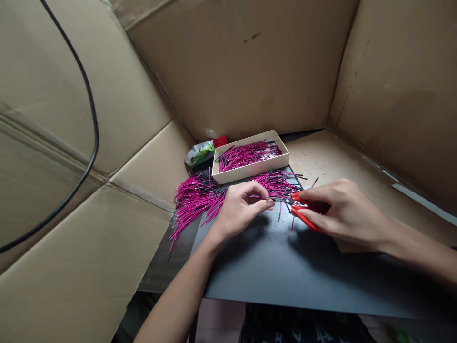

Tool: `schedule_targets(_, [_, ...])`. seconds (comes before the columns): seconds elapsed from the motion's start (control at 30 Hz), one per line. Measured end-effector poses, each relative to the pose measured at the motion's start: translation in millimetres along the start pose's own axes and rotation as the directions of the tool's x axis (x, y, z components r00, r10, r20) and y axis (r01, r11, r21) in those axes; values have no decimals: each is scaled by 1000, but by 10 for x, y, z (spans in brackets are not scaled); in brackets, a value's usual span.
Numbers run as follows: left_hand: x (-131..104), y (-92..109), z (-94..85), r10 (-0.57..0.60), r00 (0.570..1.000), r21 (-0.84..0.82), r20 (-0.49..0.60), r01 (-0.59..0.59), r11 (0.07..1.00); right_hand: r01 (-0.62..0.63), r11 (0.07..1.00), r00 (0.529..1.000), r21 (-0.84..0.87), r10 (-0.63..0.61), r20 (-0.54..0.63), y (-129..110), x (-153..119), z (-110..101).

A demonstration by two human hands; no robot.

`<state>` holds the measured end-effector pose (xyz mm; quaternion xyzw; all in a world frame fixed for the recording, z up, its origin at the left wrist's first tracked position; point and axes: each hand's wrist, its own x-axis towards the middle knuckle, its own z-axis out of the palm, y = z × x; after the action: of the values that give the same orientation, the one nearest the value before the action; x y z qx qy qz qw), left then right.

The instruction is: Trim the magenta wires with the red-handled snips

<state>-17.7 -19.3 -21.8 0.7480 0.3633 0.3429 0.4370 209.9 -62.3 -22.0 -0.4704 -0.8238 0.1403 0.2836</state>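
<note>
My left hand [246,205] is closed in a pinch, thumb against forefinger, on what looks like a short wire, mostly hidden by the fingers. Red-handled scissors [298,209] are gripped in my right hand [342,212]. Their dark blades point left and reach the left fingertips; whether they touch the wire I cannot tell. Behind my hands lies a loose pile of pink wires with black ends [196,197]. More such wires fill a shallow cream box [250,171] just beyond the pile.
A grey mat [250,276] bears scattered dark bits and a few stray wires. A green and red packet [202,152] lies left of the box. Cardboard walls [243,71] enclose the table; a flat cardboard sheet [332,157] is at right. A black cable [94,119] hangs at left.
</note>
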Motion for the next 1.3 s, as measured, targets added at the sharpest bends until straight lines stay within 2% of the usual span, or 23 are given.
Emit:
schedule_targets(0.87, [8,11,-2,-10,1000,31,0,10,999,17,1000,999,-1,-16,50,-23,9,-26])
schedule_targets(1.3, [3,1,-9,-14,1000,31,2,14,999,23,1000,999,-11,-23,33,6,-7,-9])
